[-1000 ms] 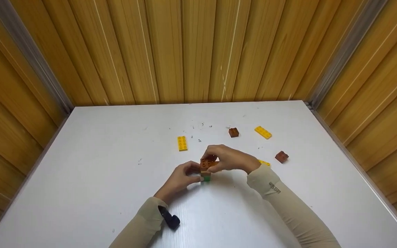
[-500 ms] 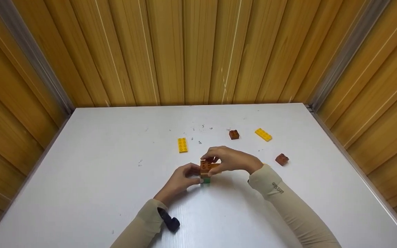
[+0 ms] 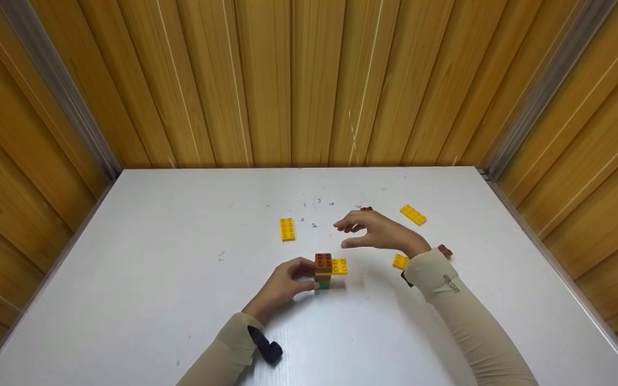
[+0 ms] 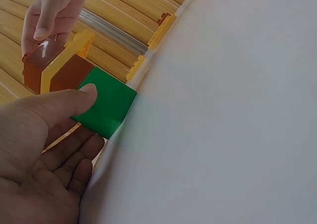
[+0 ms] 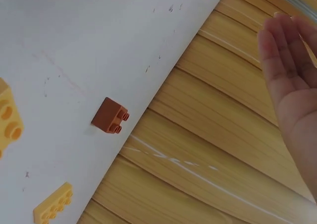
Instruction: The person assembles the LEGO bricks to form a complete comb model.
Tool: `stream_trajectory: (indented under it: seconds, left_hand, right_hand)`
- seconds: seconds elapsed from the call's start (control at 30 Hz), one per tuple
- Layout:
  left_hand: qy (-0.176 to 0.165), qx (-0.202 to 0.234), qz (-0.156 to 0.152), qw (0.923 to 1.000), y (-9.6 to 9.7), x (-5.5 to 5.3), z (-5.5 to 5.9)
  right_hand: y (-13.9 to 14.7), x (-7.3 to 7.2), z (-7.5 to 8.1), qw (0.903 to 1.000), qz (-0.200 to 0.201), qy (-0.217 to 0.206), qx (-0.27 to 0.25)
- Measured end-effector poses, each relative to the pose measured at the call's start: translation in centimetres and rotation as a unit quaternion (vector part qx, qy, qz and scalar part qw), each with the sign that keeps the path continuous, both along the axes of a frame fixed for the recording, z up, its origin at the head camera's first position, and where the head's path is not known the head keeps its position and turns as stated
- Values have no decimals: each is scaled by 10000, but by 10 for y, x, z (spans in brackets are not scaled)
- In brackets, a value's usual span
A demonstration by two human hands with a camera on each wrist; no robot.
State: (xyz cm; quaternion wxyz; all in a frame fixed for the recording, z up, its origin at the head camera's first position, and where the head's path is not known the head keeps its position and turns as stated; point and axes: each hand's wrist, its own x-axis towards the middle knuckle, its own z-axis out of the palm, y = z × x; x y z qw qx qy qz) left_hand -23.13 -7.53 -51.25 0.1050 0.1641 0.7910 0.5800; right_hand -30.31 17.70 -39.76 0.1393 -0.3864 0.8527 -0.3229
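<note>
My left hand [image 3: 282, 284] holds the base of a small stack of toy building bricks, its thumb on the green brick [image 4: 110, 102] at the bottom. Above the green sits a brown brick [image 4: 71, 74], then a yellow plate [image 3: 340, 266] jutting out to the right. A second brown brick [image 3: 323, 261] tops the stack, studs up. My right hand [image 3: 381, 230] hovers behind and right of the stack, apart from it, holding nothing, fingers loosely bent and thumb spread.
On the white table [image 3: 153, 268] lie loose yellow plates: one behind the stack [image 3: 287, 229], one at back right [image 3: 413, 214], one beside my right wrist [image 3: 400, 261]. Two loose brown bricks, one far [image 3: 366, 209] and one right [image 3: 444, 251], are partly hidden by my right arm. Wood-patterned walls [image 3: 309, 80] enclose the table.
My right hand has let go of the top brown brick and moved back and to the right, uncovering the jutting yellow plate. My left hand keeps its hold on the stack.
</note>
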Motion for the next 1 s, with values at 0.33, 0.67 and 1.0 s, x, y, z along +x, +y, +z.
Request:
stream_trajectory:
  seconds: [0.33, 0.67, 1.0]
  left_hand:
    - [-33, -146, 99, 9998, 1, -1, 1]
    - [-14, -68, 35, 10000, 0, -3, 0]
    - [-37, -9, 55, 10000, 0, -1, -3]
  right_hand:
    - [26, -17, -3, 9971, -723, 0, 253]
    - [59, -26, -12, 9868, -1331, -402, 830]
    - [81, -24, -25, 9765, -1417, -618, 1502]
